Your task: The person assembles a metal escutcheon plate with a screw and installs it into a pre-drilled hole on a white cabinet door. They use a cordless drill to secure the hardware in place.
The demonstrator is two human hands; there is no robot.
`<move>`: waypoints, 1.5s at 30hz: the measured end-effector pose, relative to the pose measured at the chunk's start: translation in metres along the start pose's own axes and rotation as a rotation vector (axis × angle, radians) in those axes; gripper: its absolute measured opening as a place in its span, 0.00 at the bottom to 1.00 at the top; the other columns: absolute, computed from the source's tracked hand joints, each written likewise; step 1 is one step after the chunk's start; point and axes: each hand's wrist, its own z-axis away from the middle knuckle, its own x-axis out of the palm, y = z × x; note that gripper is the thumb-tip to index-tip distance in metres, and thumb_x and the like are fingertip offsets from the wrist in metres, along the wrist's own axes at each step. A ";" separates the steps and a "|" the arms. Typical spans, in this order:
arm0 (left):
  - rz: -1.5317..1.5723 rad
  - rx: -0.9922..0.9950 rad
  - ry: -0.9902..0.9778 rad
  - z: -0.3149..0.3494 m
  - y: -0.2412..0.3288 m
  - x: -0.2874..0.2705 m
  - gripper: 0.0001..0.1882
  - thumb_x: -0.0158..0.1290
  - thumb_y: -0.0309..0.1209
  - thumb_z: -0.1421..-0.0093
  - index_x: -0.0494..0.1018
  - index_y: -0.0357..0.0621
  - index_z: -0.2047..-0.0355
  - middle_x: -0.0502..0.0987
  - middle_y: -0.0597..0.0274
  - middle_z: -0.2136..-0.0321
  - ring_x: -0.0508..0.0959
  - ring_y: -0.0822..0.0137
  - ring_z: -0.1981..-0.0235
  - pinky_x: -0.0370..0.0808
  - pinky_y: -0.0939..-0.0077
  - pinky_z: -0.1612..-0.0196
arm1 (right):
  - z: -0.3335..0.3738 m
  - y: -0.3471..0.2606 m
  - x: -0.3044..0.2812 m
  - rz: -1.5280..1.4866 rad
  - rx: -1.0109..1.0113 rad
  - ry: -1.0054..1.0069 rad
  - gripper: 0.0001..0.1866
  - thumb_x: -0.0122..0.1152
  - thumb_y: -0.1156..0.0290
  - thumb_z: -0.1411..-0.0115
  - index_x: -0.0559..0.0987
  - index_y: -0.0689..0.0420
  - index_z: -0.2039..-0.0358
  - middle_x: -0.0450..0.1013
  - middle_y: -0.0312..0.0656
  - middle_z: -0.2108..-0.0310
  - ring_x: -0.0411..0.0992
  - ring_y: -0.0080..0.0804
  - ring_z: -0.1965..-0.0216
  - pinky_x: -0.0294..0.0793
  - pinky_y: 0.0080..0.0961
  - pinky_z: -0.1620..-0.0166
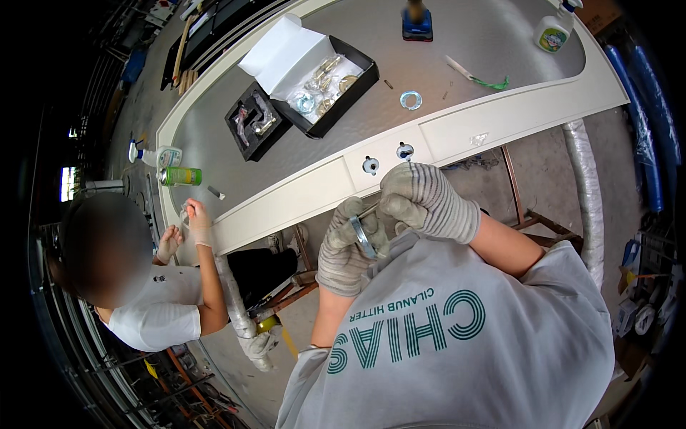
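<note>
- Left hand [340, 259], in a grey-striped knit work glove, has its fingers curled in and is gripping a flat silver metal ring [362, 237]. The ring stands roughly on edge, right at the fingers, just below the panel's near edge.
- Right hand [426, 200], same kind of glove, sits just right of and a bit higher than the left one. It's closed with the fingertips pinched on a thin metal rod [369, 210], which pokes out toward the left hand. Can't tell whether the rod touches the ring.
- Right above both hands is a big panel with a white frame [457, 130] around textured grey glass. Two round holes with metal fittings [370, 165] are in the frame, just past the right hand's knuckles.
- Beyond the right hand, on the glass: a loose shiny flat ring [404, 104], and farther out a blue-based power tool [417, 30], its top blurred.
- Up and left of the hands there's a black rectangular box with a white lid [347, 102], full of metal parts in clear wrap, touching a black foam tray [261, 145].
- Well left of the left hand, a co-worker in a white shirt [161, 314] has both hands raised, near a green can [180, 176].
</note>
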 end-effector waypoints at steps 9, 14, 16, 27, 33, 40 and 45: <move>0.070 -0.045 0.048 -0.004 0.000 0.007 0.11 0.60 0.29 0.49 0.73 0.45 0.65 0.76 0.60 0.75 0.78 0.65 0.76 0.77 0.71 0.78 | -0.002 0.003 0.006 0.036 -0.078 0.170 0.18 0.55 0.54 0.41 0.75 0.56 0.76 0.71 0.42 0.78 0.71 0.42 0.73 0.70 0.34 0.66; 0.019 -0.011 0.086 -0.001 0.002 0.006 0.17 0.62 0.32 0.50 0.72 0.44 0.61 0.75 0.61 0.74 0.75 0.67 0.77 0.74 0.73 0.78 | -0.010 -0.014 0.000 -0.088 0.057 0.119 0.12 0.56 0.61 0.44 0.72 0.57 0.76 0.70 0.43 0.77 0.70 0.42 0.72 0.71 0.36 0.61; -0.022 -0.010 0.076 -0.001 0.001 0.000 0.27 0.63 0.37 0.50 0.70 0.42 0.52 0.75 0.63 0.72 0.69 0.70 0.79 0.67 0.75 0.80 | -0.006 0.005 0.009 -0.003 -0.114 0.170 0.14 0.58 0.58 0.45 0.73 0.56 0.77 0.70 0.41 0.78 0.70 0.41 0.72 0.71 0.35 0.62; 0.058 -0.029 0.074 -0.006 0.004 0.004 0.14 0.64 0.32 0.52 0.73 0.45 0.66 0.74 0.63 0.76 0.74 0.69 0.79 0.72 0.76 0.80 | -0.005 0.007 0.009 0.107 -0.063 0.121 0.14 0.60 0.57 0.45 0.75 0.55 0.76 0.71 0.37 0.77 0.71 0.39 0.72 0.71 0.37 0.59; 0.031 -0.031 0.080 -0.007 0.004 -0.002 0.13 0.62 0.31 0.51 0.73 0.45 0.66 0.74 0.62 0.76 0.74 0.69 0.79 0.73 0.76 0.80 | -0.010 0.001 0.010 -0.003 -0.080 0.129 0.11 0.62 0.61 0.49 0.73 0.54 0.76 0.70 0.39 0.78 0.70 0.40 0.73 0.69 0.35 0.64; -0.025 -0.006 0.127 -0.006 0.002 0.010 0.10 0.61 0.30 0.50 0.74 0.44 0.68 0.77 0.59 0.74 0.78 0.67 0.75 0.77 0.75 0.76 | -0.009 0.002 0.016 0.116 -0.104 0.191 0.08 0.58 0.65 0.47 0.73 0.55 0.77 0.69 0.41 0.79 0.69 0.41 0.74 0.68 0.34 0.67; -0.311 0.017 0.113 -0.013 0.005 -0.008 0.10 0.62 0.31 0.52 0.73 0.44 0.73 0.76 0.62 0.75 0.77 0.70 0.74 0.76 0.77 0.72 | 0.003 0.010 0.025 -0.158 0.277 0.089 0.15 0.47 0.69 0.40 0.72 0.60 0.82 0.66 0.43 0.87 0.65 0.38 0.83 0.66 0.27 0.75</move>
